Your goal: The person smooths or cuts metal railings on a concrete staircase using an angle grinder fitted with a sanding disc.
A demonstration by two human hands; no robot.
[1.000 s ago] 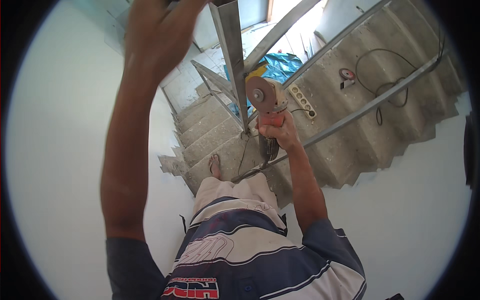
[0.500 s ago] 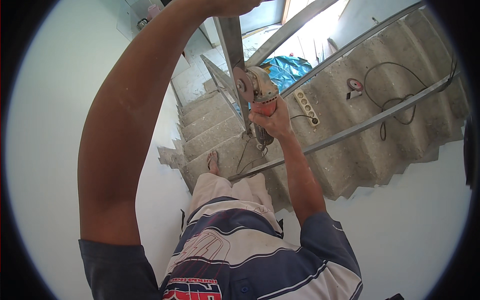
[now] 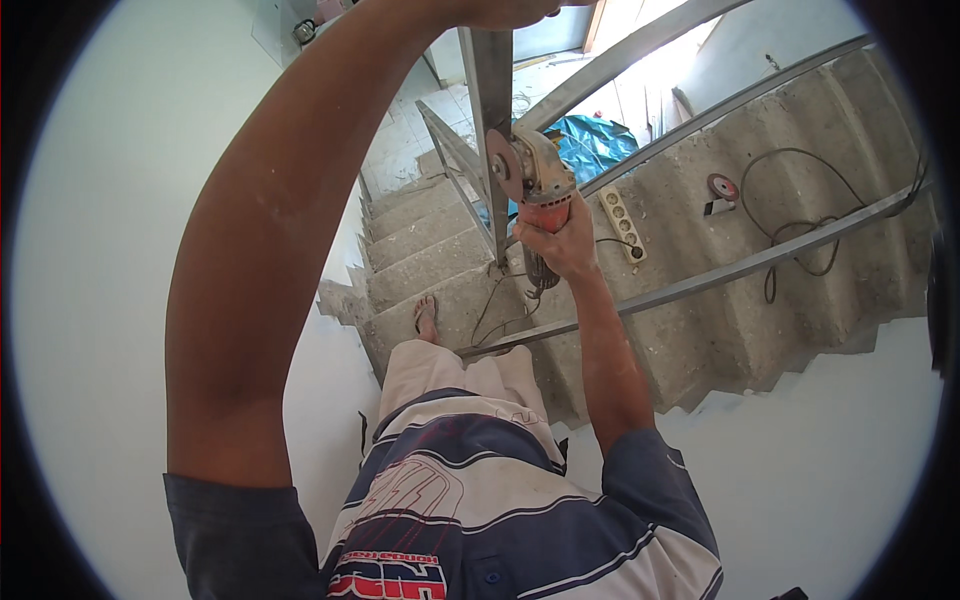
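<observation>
My right hand [image 3: 562,240] is wrapped round the red body of an angle grinder [image 3: 545,208]. The grinder's thin reddish-brown disc [image 3: 504,165] stands on edge beside a grey metal post [image 3: 488,85]; whether it touches the post I cannot tell. At the upper edge of the picture, my left hand [image 3: 505,12] is closed at the top of this post, partly cut off by the frame. A sloping metal rail [image 3: 625,60] runs from the post up to the right. The grinder's cord hangs down to the steps.
Bare concrete steps [image 3: 430,245] descend ahead, and others rise to the right. On the right-hand steps lie a white power strip [image 3: 622,225], a spare disc [image 3: 722,187] and a looped cable [image 3: 775,240]. A lower metal rail [image 3: 720,290] crosses them. Blue sheeting [image 3: 595,145] lies below.
The view has shifted slightly, so the post and stairs appear further right. Grinder and right hand stay beside the post, and my left hand remains at its top.
</observation>
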